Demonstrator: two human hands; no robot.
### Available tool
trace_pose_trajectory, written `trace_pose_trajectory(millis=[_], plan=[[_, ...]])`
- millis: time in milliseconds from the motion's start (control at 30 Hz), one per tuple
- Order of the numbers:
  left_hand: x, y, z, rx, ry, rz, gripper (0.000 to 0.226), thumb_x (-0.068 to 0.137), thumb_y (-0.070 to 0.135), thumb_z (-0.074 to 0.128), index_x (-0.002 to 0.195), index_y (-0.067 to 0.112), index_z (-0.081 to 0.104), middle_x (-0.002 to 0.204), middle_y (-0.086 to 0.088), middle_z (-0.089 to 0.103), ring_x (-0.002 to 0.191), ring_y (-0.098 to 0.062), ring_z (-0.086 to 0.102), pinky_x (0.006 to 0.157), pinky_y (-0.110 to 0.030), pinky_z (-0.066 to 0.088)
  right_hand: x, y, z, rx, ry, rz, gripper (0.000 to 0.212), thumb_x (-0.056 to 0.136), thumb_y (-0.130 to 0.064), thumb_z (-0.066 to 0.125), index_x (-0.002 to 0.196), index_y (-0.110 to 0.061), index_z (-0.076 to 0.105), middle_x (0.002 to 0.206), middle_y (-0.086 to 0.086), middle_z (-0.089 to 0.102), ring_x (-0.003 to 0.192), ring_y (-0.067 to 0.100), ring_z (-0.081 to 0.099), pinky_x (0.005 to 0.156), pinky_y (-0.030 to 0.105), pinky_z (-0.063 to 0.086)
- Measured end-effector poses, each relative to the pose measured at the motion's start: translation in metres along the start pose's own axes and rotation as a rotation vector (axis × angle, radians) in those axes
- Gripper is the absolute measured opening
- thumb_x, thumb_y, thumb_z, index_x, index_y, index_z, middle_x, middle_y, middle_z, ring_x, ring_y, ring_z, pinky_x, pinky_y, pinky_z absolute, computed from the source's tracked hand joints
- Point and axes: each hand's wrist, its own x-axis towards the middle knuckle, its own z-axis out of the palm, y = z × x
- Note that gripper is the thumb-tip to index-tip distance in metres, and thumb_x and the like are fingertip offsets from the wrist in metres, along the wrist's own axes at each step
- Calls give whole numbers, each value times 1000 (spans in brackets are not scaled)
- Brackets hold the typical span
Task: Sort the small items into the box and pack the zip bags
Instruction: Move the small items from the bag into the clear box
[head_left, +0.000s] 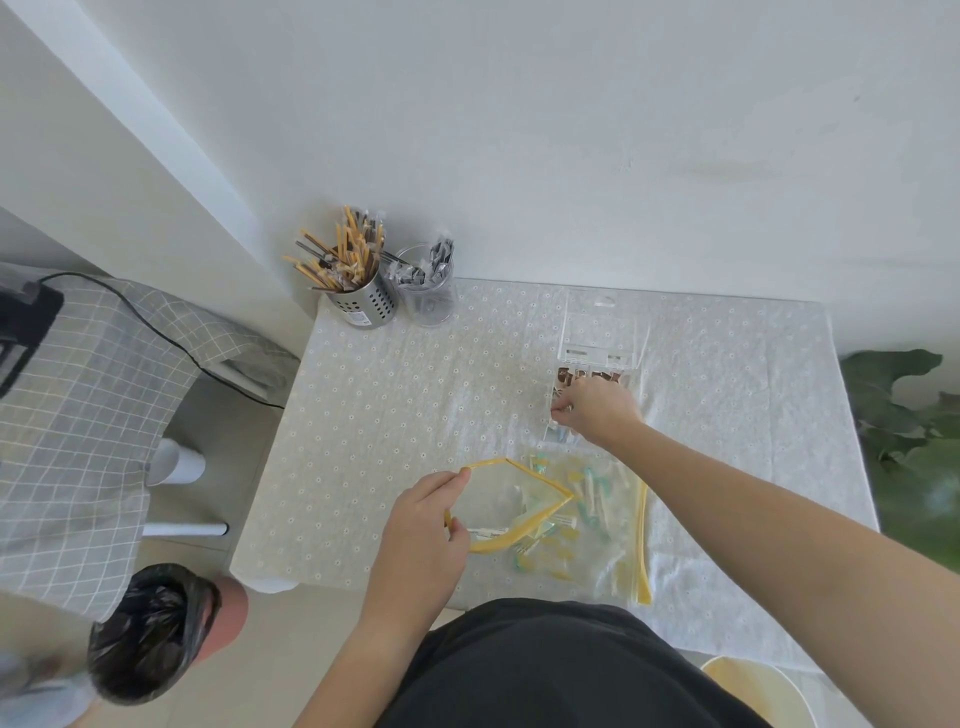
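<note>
L grip (421, 525) pinches the zip bag (597, 540) by its yellow rim, mouth held open. R grip (597, 410) is bunched over the clear box (597, 338); can't tell if it holds anything. The box sits just beyond the bag on the tabletop (389, 415), so the R hand is nearer it.

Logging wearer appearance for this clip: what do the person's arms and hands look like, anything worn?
The left hand and right hand are bare: no gloves, rings or watch visible. Both forearms are uncovered, no sleeves in view. The torso wears a black top.
</note>
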Motion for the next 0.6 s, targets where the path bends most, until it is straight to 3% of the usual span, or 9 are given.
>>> trace_pose_trajectory(millis=[133,233,300,367,400,467,533,600], plan=[[0,-1,0,-2,-2,-5,60,94,-1,59,147,27,60,137,22,56,128,-6,53,106,-32,52,-2,-1,-3,6,-30,12,20,86,-29,57,77,-31,75,72,-9,70,62,15,66,47,22,47],[-1,-2,0,-6,-3,-5,61,93,-1,59,148,27,60,137,22,56,127,-7,54,106,-32,52,1,-1,-1,20,-62,36,18,79,-20,54,68,-19,68,57,-5,56,48,17,50,41,21,38],[-1,-2,0,-12,-3,-5,61,93,-1,59,147,27,60,137,23,56,128,-6,54,106,-32,52,6,-1,-1,73,-98,70,19,78,-18,53,67,-15,69,57,-5,56,47,18,50,42,22,42],[-2,-2,-1,-13,0,-6,60,94,-1,59,147,26,60,137,22,56,128,-6,53,106,-32,52,11,-2,-6,146,-132,94,24,83,-18,56,86,-11,79,76,-2,75,50,17,65,54,28,59],[-2,-2,-1,-12,2,-7,60,94,-1,59,147,26,60,138,22,56,128,-6,53,106,-32,52,12,-2,-9,187,-152,101,27,87,-16,55,96,-8,79,88,-3,79,48,13,67,59,30,61],[-1,-2,-1,-18,3,-7,60,93,-1,59,147,26,60,138,21,57,127,-6,54,106,-31,52,11,-3,-13,256,-204,129,33,93,-13,48,110,-4,74,92,1,79,40,9,66,59,29,60],[0,-3,-1,-18,4,-5,60,92,-2,60,146,25,61,137,20,58,126,-6,55,105,-31,53,8,-7,-13,291,-251,152,34,96,-16,43,113,-1,69,71,9,74,39,12,66,55,27,59],[1,-2,-1,-18,4,-3,60,92,-3,60,146,25,62,136,20,58,126,-6,55,104,-31,53,3,-14,-16,320,-284,189,31,98,-18,41,102,2,65,57,9,62,42,19,67,49,24,54]])
